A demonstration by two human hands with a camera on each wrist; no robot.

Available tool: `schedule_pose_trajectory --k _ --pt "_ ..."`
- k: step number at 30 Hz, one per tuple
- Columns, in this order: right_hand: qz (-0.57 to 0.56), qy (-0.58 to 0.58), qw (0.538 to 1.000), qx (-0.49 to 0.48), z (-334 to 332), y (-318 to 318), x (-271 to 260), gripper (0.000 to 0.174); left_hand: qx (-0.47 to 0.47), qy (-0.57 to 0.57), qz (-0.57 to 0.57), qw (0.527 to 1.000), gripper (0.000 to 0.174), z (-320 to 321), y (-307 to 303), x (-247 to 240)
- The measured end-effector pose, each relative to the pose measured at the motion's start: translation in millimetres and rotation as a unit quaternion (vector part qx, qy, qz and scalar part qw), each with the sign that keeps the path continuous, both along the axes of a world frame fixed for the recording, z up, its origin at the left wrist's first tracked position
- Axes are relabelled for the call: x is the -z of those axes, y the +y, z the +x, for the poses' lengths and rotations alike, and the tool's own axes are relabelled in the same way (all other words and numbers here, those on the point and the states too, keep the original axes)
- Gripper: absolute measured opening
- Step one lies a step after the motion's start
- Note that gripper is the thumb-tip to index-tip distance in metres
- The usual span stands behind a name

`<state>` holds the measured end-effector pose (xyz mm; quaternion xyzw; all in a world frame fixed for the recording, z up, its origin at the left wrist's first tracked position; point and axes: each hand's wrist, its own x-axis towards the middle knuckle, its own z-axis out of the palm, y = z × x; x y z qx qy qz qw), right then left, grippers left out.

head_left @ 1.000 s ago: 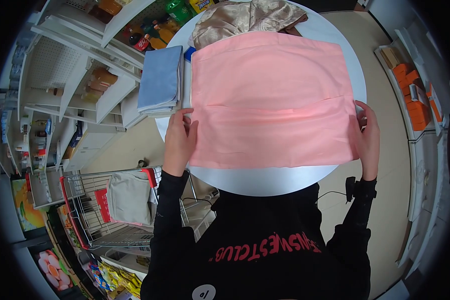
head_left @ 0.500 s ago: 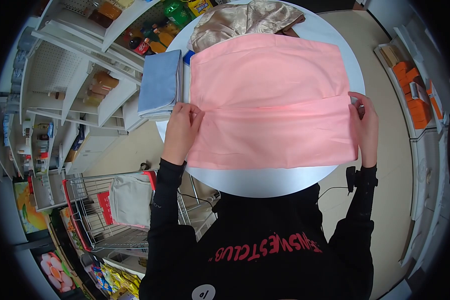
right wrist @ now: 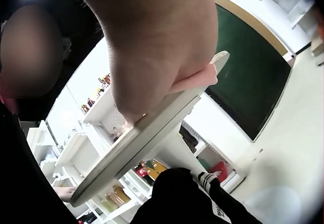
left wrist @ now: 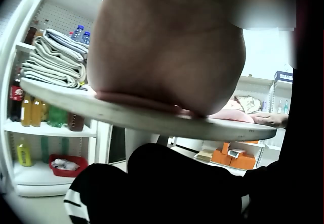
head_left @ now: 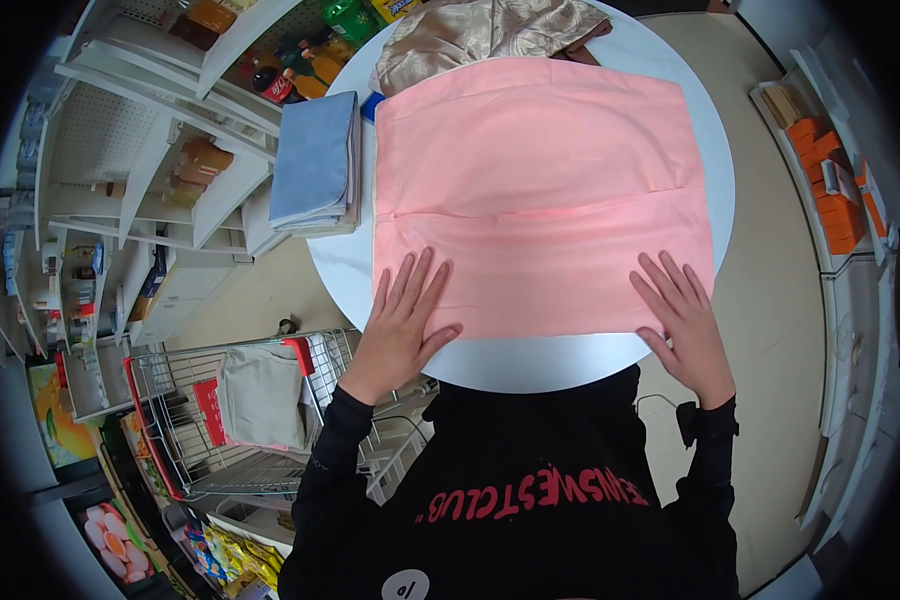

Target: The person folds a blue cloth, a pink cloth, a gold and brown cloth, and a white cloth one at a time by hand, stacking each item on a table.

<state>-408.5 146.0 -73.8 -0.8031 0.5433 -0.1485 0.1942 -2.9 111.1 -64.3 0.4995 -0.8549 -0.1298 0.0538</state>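
A pink pillowcase-like cloth (head_left: 545, 180) lies spread over the round white table (head_left: 530, 365), with a crease running across its middle. My left hand (head_left: 402, 325) rests on its near left corner, fingers straight and spread. At the near right corner my right hand (head_left: 682, 325) lies the same way, fingers pointing away from me, thumb past the near edge. Left of the pink cloth sits a folded blue cloth stack (head_left: 315, 160). Behind it a shiny beige cloth (head_left: 485, 40) is bunched up. In both wrist views the palms sit over the table's edge and hide most of the cloth.
A shopping cart (head_left: 240, 470) holding a folded grey-green cloth (head_left: 260, 395) stands at the lower left. Shelves (head_left: 100, 140) with bottles line the left side. Orange boxes (head_left: 832, 220) sit on a rack at the right.
Both hands have left the side edges of the pink cloth, where their fingers were bent at the crease. They have come toward me and now lie flat on its near corners.
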Motion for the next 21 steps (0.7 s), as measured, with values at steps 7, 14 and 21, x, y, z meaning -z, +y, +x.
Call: schedule_pose_trajectory --k 7,14,21 --pt "-0.008 0.032 0.999 0.002 -26 17 -2 0.069 0.004 0.042 0.035 0.998 0.064 39 10 -9" --pt "-0.052 0.08 0.995 0.024 -63 29 10 0.059 0.014 0.051 -0.092 0.994 0.024 65 27 3" --pt "-0.061 -0.043 0.994 0.083 -65 29 -26 0.033 -0.04 0.145 -0.005 0.989 0.014 64 32 -25"
